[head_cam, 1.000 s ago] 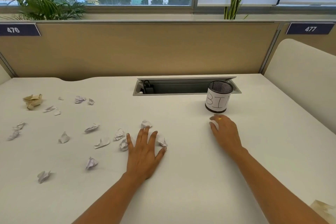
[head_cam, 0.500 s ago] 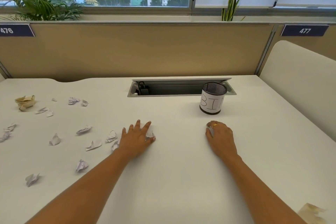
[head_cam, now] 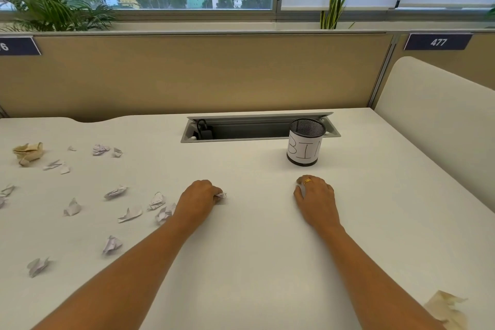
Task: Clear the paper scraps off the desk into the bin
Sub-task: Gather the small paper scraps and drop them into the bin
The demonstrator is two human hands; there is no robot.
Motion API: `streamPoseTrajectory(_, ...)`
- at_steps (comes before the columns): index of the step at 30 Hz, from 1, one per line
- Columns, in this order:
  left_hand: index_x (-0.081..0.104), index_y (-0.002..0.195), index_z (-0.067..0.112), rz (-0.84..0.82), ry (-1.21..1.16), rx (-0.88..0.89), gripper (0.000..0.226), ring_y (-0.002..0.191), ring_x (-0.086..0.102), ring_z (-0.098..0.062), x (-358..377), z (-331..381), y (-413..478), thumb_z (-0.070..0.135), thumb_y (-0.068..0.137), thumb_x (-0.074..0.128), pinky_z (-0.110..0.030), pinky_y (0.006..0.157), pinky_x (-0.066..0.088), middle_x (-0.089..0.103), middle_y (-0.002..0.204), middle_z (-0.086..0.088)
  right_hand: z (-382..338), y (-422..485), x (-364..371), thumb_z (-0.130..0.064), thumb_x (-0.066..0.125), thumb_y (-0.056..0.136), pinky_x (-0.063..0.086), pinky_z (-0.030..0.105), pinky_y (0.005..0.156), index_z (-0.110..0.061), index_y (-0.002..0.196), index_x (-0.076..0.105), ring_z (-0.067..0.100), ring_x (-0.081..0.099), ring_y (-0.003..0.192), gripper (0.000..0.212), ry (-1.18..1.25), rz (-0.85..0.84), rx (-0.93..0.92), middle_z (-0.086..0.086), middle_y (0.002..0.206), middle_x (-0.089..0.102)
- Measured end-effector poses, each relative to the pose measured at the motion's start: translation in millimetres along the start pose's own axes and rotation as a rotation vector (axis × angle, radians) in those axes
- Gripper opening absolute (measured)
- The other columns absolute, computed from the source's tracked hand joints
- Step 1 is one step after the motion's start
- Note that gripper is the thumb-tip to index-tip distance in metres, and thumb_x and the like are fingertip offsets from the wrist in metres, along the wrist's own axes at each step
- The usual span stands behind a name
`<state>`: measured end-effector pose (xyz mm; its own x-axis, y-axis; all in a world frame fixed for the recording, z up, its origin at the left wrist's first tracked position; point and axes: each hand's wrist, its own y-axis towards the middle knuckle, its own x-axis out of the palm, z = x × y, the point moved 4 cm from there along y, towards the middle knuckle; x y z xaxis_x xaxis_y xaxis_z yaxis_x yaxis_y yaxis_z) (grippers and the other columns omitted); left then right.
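Several crumpled white paper scraps [head_cam: 115, 191] lie scattered over the left half of the white desk [head_cam: 254, 262]. My left hand [head_cam: 197, 199] rests on the desk with its fingers curled around a small white scrap [head_cam: 221, 195] that pokes out at the fingertips. My right hand [head_cam: 316, 199] lies palm down a short way in front of the bin [head_cam: 305, 142], a bit of white paper showing under its fingers. The bin is a black mesh cup with a white label reading "BIN", standing upright at the back right.
A crumpled beige paper [head_cam: 28, 153] lies at the far left and another beige piece [head_cam: 446, 308] at the near right edge. An open cable tray [head_cam: 257, 128] is set into the desk behind the bin. A tan partition [head_cam: 201, 72] closes the back.
My left hand went from flat with spread fingers to curled shut around a scrap. My right hand stayed in about the same place near the bin.
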<state>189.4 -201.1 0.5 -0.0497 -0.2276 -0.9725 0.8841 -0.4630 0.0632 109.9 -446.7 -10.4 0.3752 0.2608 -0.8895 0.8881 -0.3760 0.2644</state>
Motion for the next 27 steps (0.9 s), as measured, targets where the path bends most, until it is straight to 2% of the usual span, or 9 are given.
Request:
streamPoseTrajectory(8, 0.068, 0.108, 0.013, 0.066, -0.157, -0.037, 0.024, 0.098, 0.058, -0.027, -12, 16, 7, 0.018, 0.093, 0.049, -0.027, 0.072, 0.035, 0.069, 0.103, -0.013, 0, 0, 1, -0.020, 0.045, 0.092, 0.034, 0.032, 0.100, -0.012, 0.114, 0.059, 0.021, 0.052, 0.115, 0.027, -0.009, 0.016, 0.006, 0.002, 0.119, 0.062)
streamPoseTrajectory(12, 0.065, 0.112, 0.006, 0.069, -0.264, -0.013, 0.027, 0.102, 0.060, -0.031, -35, 52, 35, 0.019, 0.092, 0.053, -0.031, 0.089, 0.043, 0.068, 0.112, -0.017, 0, -1, 2, -0.020, 0.045, 0.092, 0.034, 0.032, 0.100, -0.013, 0.113, 0.059, 0.020, 0.053, 0.113, 0.027, -0.020, 0.040, -0.004, 0.001, 0.118, 0.062)
streamPoseTrajectory(14, 0.066, 0.110, 0.003, 0.070, -0.290, 0.029, 0.028, 0.102, 0.060, -0.034, -46, 77, 55, 0.019, 0.092, 0.053, -0.034, 0.091, 0.044, 0.067, 0.111, -0.020, 1, -1, 3, -0.020, 0.044, 0.092, 0.035, 0.031, 0.099, -0.014, 0.113, 0.059, 0.020, 0.053, 0.112, 0.026, -0.024, 0.046, -0.006, 0.001, 0.116, 0.062)
streamPoseTrajectory(19, 0.065, 0.111, 0.005, 0.062, -0.210, 0.180, 0.026, 0.105, 0.060, -0.033, -64, 145, 107, 0.014, 0.093, 0.049, -0.038, 0.092, 0.048, 0.067, 0.111, -0.019, 1, 1, 4, -0.020, 0.043, 0.092, 0.036, 0.030, 0.095, -0.015, 0.110, 0.060, 0.019, 0.054, 0.108, 0.025, -0.033, 0.054, -0.008, -0.001, 0.112, 0.063)
streamPoseTrajectory(23, 0.066, 0.107, 0.003, 0.034, -0.096, 0.268, 0.025, 0.099, 0.061, -0.034, -67, 184, 140, 0.011, 0.093, 0.046, -0.038, 0.085, 0.049, 0.058, 0.090, -0.013, 2, 1, 5, -0.020, 0.044, 0.091, 0.037, 0.029, 0.095, -0.016, 0.109, 0.060, 0.018, 0.055, 0.106, 0.025, -0.039, 0.076, -0.016, -0.002, 0.111, 0.063)
streamPoseTrajectory(27, 0.065, 0.107, 0.002, 0.041, -0.068, 0.290, 0.023, 0.104, 0.058, -0.037, -63, 199, 161, 0.006, 0.091, 0.049, -0.043, 0.088, 0.049, 0.064, 0.108, -0.021, 3, 2, 6, -0.019, 0.047, 0.090, 0.038, 0.031, 0.095, -0.014, 0.107, 0.062, 0.019, 0.057, 0.106, 0.023, -0.022, 0.078, -0.019, -0.001, 0.111, 0.064)
